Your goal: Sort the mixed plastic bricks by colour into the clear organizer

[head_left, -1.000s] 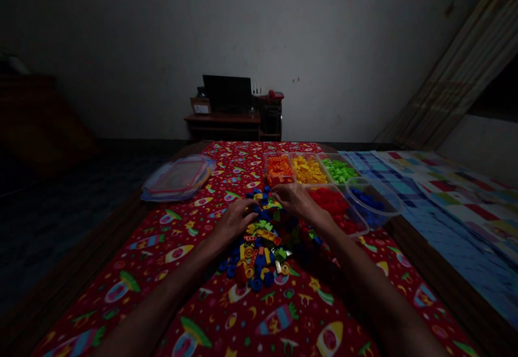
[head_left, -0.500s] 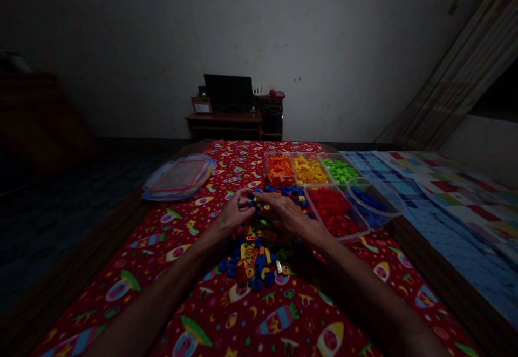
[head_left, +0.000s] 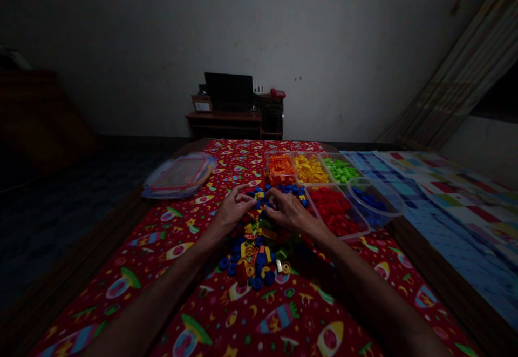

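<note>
A loose heap of mixed toy building bricks [head_left: 259,254] spreads over the red patterned tablecloth, with small wheels among its near pieces. My left hand [head_left: 233,208] is at the left side of the heap's far part, thumb and fingers apart, with nothing visible between them. Facing it from the right, my right hand [head_left: 289,210] has its index finger and thumb curved with a gap between them, over blue and yellow bricks. Its other fingers are partly hidden. Just beyond lie more blue bricks [head_left: 289,189].
Clear tubs hold sorted bricks: orange bricks [head_left: 280,169], yellow bricks [head_left: 311,169], green bricks [head_left: 340,171], red bricks [head_left: 334,211] and blue bricks [head_left: 368,199]. Stacked plastic lids [head_left: 180,176] lie at the left table edge. A monitor [head_left: 229,91] stands on a desk by the wall.
My hands were close together over the heap, fingers nearly meeting. Now they are a little apart, showing more bricks between them. The tubs and lids have not moved.
</note>
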`<action>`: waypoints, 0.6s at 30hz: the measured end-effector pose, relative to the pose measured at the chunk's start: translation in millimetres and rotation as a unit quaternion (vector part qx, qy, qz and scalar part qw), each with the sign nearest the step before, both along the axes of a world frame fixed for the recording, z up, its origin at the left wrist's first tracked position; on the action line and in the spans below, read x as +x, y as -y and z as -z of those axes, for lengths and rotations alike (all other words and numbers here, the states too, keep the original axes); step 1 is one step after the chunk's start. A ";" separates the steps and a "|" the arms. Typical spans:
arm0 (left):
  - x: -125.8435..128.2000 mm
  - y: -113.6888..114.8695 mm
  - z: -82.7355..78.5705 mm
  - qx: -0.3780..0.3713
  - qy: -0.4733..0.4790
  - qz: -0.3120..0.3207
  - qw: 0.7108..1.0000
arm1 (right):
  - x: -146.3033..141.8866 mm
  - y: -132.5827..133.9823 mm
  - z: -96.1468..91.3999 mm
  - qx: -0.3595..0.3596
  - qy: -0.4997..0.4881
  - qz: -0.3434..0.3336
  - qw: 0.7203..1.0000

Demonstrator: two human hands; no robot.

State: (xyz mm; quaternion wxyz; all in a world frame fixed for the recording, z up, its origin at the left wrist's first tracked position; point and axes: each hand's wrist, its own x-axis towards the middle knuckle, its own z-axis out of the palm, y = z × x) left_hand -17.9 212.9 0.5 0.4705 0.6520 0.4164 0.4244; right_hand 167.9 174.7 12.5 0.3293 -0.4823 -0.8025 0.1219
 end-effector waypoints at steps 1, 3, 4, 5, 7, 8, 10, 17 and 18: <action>1.5 1.1 -0.8 -0.004 0.002 -0.007 1.000 | -1.2 1.6 0.8 0.005 0.012 -0.017 1.000; 4.3 2.5 -1.3 -0.015 0.007 -0.008 1.000 | -2.4 3.9 3.0 0.032 0.033 -0.044 0.998; 5.4 2.9 -1.2 -0.021 0.011 -0.005 1.000 | -2.2 4.6 4.0 0.045 0.043 -0.049 0.997; 6.3 3.3 -1.0 -0.028 0.018 -0.002 0.999 | -1.6 4.8 4.7 0.054 0.050 -0.048 0.996; 7.6 4.1 -0.8 -0.043 0.034 0.004 0.998 | 0.2 4.6 4.6 0.059 0.060 -0.027 0.996; 8.2 4.8 -0.8 -0.053 0.042 0.011 0.998 | 1.1 4.3 3.9 0.057 0.062 -0.013 0.996; 9.3 6.6 -0.3 -0.071 0.059 0.027 0.995 | 2.1 4.1 1.9 0.048 0.060 0.012 0.997; 10.8 9.8 6.2 -0.005 0.026 0.077 0.997 | 7.5 5.7 -10.1 0.033 0.042 -0.006 0.999; 9.8 9.4 6.3 0.023 0.004 0.076 0.997 | 12.6 4.8 -14.9 0.037 0.040 0.003 0.998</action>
